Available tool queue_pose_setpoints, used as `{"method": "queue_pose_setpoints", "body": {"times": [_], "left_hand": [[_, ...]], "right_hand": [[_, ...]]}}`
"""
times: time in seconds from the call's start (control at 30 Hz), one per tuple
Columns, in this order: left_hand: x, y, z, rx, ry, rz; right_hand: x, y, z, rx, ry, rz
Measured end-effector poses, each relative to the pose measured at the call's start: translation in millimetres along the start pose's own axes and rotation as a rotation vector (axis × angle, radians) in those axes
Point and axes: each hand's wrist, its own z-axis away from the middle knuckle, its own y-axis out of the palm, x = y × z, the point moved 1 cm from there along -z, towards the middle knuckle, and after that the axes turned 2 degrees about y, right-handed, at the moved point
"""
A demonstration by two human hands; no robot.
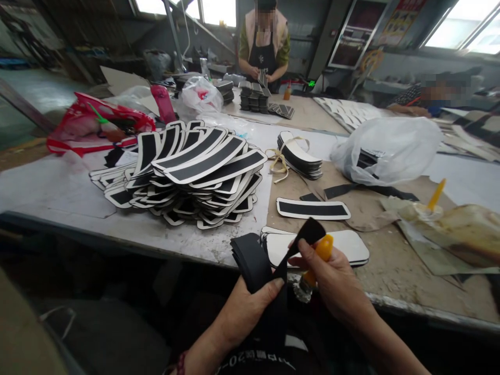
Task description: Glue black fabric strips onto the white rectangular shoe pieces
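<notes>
My left hand [246, 312] is closed round a bundle of black strips [252, 260] at the table's front edge. My right hand [332, 276] pinches the end of one black strip [310, 232], pulled up from the bundle, and also holds a yellow-handled brush [323, 247] with its bristles down. Behind my hands lies a stack of white curved pieces [349, 246]. Just beyond it is a single white piece with a black strip on it [312, 209]. A large heap of such black-and-white pieces [203, 166] spreads to the left.
A tied stack of curved pieces [299, 156] stands mid-table. Plastic bags [390, 148] and a glue-stained container with a yellow stick [435, 195] are on the right. A red bag [94, 122] lies far left. Across the table a person [265, 47] handles pieces; another person leans at right.
</notes>
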Motion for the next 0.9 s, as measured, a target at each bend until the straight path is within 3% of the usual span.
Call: {"method": "queue_pose_setpoints", "body": {"times": [0.1,0.2,0.3,0.37,0.47,0.6,0.73,0.9], "left_hand": [[8.9,-4.3,3.2,-0.02,-0.09,-0.088],[10.9,-12.3,1.8,-0.044,-0.121,-0.14],[5.7,-20.0,-9.4,-0.125,-0.049,-0.151],[1.3,-21.7,-20.6,-0.192,0.007,-0.159],[-2.7,-18.3,-37.4,-0.261,0.038,-0.196],[-2.9,-12.3,-52.2,-0.284,0.009,-0.273],[-2.7,-12.2,-58.5,-0.274,0.004,-0.339],[-3.7,-12.5,-59.5,-0.281,-0.057,-0.307]], "right_hand": [[11.9,-17.7,0.9,-0.114,-0.054,-0.136],[25.5,-57.0,3.8,-0.109,-0.067,-0.098],[34.3,-98.6,2.6,-0.035,0.07,0.137],[38.0,-108.5,-4.8,0.092,0.124,0.412],[38.9,-89.6,-26.7,0.406,0.105,0.738],[32.3,-48.5,-64.8,0.719,0.114,0.917],[26.7,-27.8,-95.5,0.809,0.136,1.111],[23.3,-16.5,-112.9,0.875,0.199,1.301]]}}
